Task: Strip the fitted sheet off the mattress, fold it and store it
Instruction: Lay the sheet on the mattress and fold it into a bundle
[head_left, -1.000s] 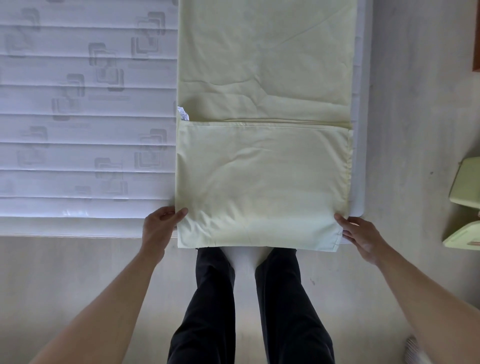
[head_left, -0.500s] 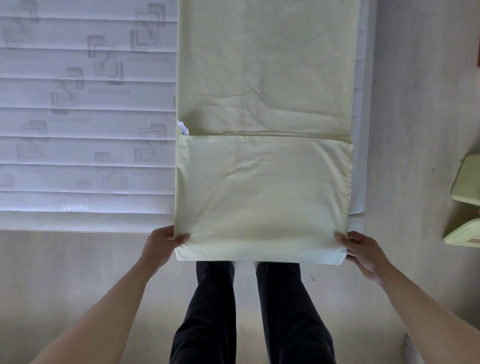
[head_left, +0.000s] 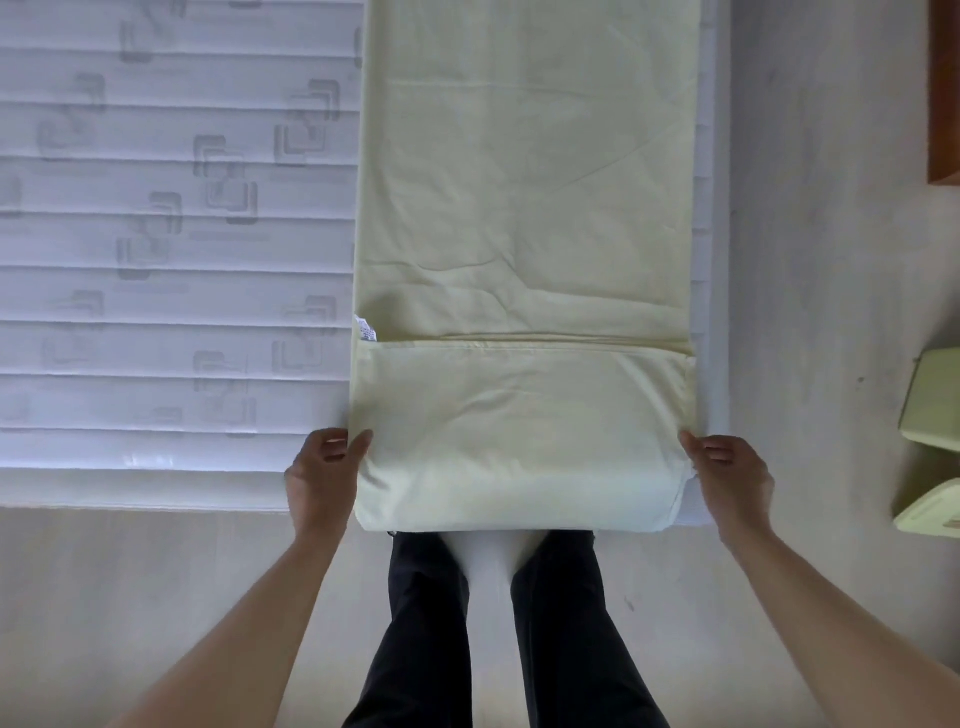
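Observation:
The pale yellow-green fitted sheet (head_left: 524, 208) lies as a long folded strip along the right side of the bare white mattress (head_left: 156, 234). Its near end is doubled over into a thick flap (head_left: 519, 431) that hangs past the mattress's front edge. My left hand (head_left: 322, 478) pinches the flap's left edge, thumb on top. At the opposite edge my right hand (head_left: 727, 478) grips the flap, fingers curled under it. A small white label (head_left: 365, 328) sticks out at the sheet's left edge by the fold line.
My legs in dark trousers (head_left: 498, 623) stand on the pale floor (head_left: 831, 260) right below the flap. Folded pale green items (head_left: 930, 441) lie on the floor at the right. A brown wooden edge (head_left: 943, 88) shows at top right.
Both hands closed on the flap's side edges and carried it forward, so the fold line sits lower in view and the flap looks shorter and thicker.

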